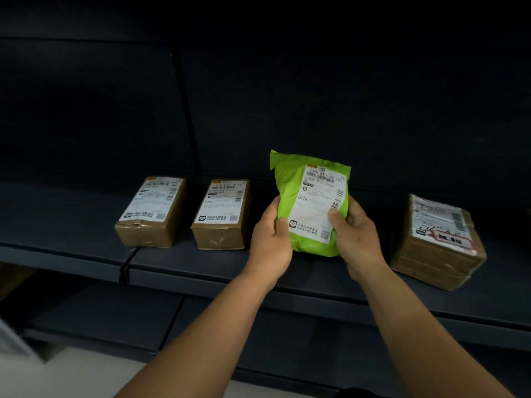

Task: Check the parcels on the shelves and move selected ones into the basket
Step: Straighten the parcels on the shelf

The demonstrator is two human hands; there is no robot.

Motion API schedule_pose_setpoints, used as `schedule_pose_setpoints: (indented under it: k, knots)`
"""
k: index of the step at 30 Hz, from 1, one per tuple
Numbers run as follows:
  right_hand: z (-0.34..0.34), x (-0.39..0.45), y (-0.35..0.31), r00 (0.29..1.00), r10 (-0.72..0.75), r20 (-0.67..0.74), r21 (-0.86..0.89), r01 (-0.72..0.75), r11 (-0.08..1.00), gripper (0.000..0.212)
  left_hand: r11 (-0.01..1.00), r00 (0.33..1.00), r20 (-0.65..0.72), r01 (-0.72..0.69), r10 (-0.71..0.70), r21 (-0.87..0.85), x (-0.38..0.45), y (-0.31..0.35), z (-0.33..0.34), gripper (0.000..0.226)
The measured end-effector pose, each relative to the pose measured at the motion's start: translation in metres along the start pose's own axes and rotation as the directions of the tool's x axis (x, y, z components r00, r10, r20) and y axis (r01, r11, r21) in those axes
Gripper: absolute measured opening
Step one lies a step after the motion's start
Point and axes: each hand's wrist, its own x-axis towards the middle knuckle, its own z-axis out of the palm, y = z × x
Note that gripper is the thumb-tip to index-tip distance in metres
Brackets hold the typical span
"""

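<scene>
I have both hands on the green parcel (310,202), held upright just above the dark shelf (201,265), label facing me. My left hand (268,239) grips its left edge, thumb on the front; my right hand (355,235) grips the right edge, thumb pressed on the white label (317,202). Two cardboard boxes (152,212) (221,215) sit to its left, a taped box (438,242) to its right.
</scene>
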Motion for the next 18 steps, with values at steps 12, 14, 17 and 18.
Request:
schedule_pose_setpoints:
  k: [12, 14, 17, 18]
  knots:
    - [-0.002, 0.006, -0.006, 0.998, 0.058, -0.039, -0.195, -0.064, 0.979, 0.057, 0.980, 0.995, -0.001, 0.103, -0.104, 0.170, 0.007, 0.009, 0.006, 0.051]
    - [-0.003, 0.006, -0.011, 0.997, 0.055, -0.056, -0.218, -0.066, 0.974, 0.060, 0.970, 0.995, -0.015, 0.097, -0.096, 0.225, 0.010, 0.011, 0.007, 0.065]
    - [-0.006, 0.003, -0.023, 0.997, 0.022, -0.078, -0.239, -0.040, 0.970, 0.061, 0.954, 0.999, -0.035, 0.043, -0.034, 0.296, 0.011, 0.021, 0.010, 0.071]
    - [-0.008, 0.002, -0.028, 0.996, 0.009, -0.083, -0.239, -0.029, 0.971, 0.062, 0.945, 0.999, -0.032, 0.013, -0.002, 0.327, 0.011, 0.026, 0.012, 0.070]
